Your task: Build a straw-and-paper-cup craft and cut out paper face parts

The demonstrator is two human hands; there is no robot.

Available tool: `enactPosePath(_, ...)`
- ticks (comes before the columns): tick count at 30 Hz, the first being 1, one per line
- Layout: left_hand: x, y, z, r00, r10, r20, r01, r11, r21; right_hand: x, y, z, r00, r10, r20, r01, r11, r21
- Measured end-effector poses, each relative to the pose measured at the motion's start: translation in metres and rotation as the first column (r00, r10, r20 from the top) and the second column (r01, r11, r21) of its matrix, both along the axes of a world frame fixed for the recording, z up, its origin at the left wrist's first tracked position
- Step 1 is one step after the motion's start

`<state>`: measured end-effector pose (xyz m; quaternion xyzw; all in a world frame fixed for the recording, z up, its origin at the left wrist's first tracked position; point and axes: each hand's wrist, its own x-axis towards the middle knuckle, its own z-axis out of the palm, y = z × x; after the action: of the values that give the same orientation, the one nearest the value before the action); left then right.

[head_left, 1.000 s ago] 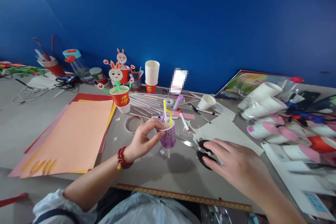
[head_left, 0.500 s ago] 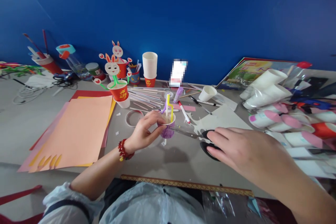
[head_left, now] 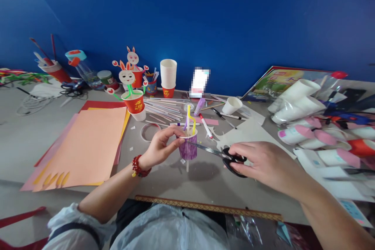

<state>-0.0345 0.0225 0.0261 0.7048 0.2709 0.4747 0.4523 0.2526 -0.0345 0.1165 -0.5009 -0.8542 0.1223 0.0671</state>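
Note:
A paper cup [head_left: 188, 150] coloured purple is pinched at its rim by my left hand [head_left: 164, 142] and held above the table. Out of its top rise a bent yellow straw [head_left: 192, 120], a pale straw and a purple one; a pale stick also shows below its base. My right hand [head_left: 258, 160] has its fingers through the black handles of a pair of scissors [head_left: 234, 160]. The blades point left and lie against the cup's side just under the rim. Whether the tips have gone into the paper I cannot tell.
Coloured paper sheets [head_left: 88, 136] lie to the left, beside rabbit-faced cups [head_left: 134, 103]. Behind are loose straws [head_left: 165, 107], a tape roll [head_left: 150, 132], stacked cups [head_left: 168, 76] and a red marker [head_left: 206, 125]. Cut white paper [head_left: 249, 136] and wrapped cups [head_left: 301, 99] fill the right.
The cup has come slightly nearer to me, and more of the stick shows beneath it. The scissor handles have drawn apart a little, with the blades still at the cup.

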Motion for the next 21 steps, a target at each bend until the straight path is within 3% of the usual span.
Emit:
enactPosePath(6, 0.001, -0.002, -0.003, 0.995, -0.013, 0.096, 0.023, 0.994, -0.104, 0.002, -0.004, -0.013, 0.999, -0.006, -0.049, 0.006, 1.000, 0.011)
enactPosePath(16, 0.003, -0.004, -0.002, 0.985, 0.010, 0.171, 0.005, 0.996, -0.087, -0.003, -0.010, -0.019, 0.992, -0.034, -0.119, 0.035, 0.999, 0.009)
enactPosePath(21, 0.004, -0.004, -0.001, 0.986, 0.026, 0.165, -0.020, 0.999, -0.036, -0.006, -0.014, -0.023, 0.969, -0.118, -0.218, 0.087, 0.985, -0.149)
